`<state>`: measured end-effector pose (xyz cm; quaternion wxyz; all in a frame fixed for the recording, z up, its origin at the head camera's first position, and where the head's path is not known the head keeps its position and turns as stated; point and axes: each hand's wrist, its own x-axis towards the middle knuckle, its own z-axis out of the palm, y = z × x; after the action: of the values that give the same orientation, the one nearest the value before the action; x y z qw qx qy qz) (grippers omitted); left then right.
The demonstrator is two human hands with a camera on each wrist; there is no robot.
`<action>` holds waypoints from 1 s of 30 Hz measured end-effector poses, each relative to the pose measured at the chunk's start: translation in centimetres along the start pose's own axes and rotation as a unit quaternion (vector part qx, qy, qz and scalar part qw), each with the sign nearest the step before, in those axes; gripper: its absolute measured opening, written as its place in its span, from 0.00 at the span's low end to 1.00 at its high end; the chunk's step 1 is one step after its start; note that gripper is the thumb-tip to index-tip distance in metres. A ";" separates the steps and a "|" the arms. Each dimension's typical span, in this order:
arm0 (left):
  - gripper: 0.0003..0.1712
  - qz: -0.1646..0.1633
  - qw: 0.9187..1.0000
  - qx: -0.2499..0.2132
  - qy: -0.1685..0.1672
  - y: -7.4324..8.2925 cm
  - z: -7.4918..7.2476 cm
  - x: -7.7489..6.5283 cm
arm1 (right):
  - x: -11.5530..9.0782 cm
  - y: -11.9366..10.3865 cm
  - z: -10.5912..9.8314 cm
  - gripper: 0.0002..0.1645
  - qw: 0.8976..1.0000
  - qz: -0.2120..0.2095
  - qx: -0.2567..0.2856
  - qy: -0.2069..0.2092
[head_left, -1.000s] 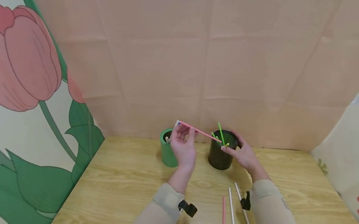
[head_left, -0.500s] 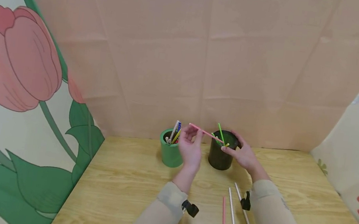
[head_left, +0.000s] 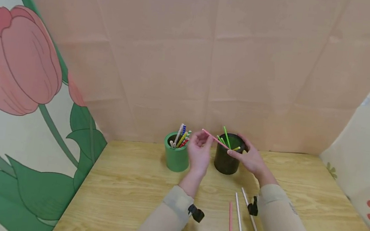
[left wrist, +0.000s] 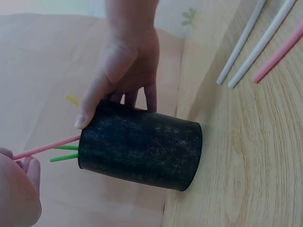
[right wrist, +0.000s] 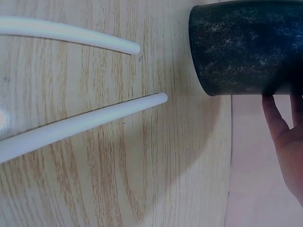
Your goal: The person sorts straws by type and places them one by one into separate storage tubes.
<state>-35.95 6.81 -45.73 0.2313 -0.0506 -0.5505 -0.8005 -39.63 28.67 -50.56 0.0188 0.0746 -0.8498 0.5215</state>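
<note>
Between its thumb and fingers my left hand [head_left: 199,156] pinches a pink straw [head_left: 216,139]. The straw slants down to the right, its far end inside the mouth of a black cylindrical cup [head_left: 226,163]. Around the cup's upper part my right hand [head_left: 252,160] grips, thumb at the near rim. Several green straws [head_left: 226,137] and a yellow straw [head_left: 236,149] stick out of the cup. In the left wrist view the pink straw [left wrist: 52,144] enters beside the green ones. The right wrist view catches the cup [right wrist: 246,49] with fingers [right wrist: 273,116] against its side.
Left of the black cup stands a green cup [head_left: 176,160] with patterned and coloured sticks. A pink straw [head_left: 230,229] and two white straws [head_left: 240,226] lie on the wooden table [head_left: 120,192] near the right forearm. A pinkish cloth [head_left: 164,59] hangs behind.
My left hand has moved right with the pink straw, away from the green cup, and the straw reaches further into the black cup. My right hand stays on the cup.
</note>
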 end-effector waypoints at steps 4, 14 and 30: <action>0.09 -0.006 0.998 0.052 -0.027 -0.1 -0.1 -0.1 | 0.1 0.2 0.1 0.62 1.000 -0.004 -0.003 0.004; 0.08 -0.008 0.998 0.063 -0.027 -0.1 -0.1 -0.2 | 0.2 0.3 0.3 0.61 1.000 -0.006 0.008 0.010; 0.10 -0.035 0.994 0.093 -0.037 -2.0 -1.6 -1.2 | -0.1 -0.2 0.2 0.60 1.000 -0.008 -0.005 0.008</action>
<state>-35.46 6.27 -48.48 0.1862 -0.0393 -0.6323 -0.7510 -39.48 28.45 -50.45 0.0298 0.0774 -0.8517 0.5175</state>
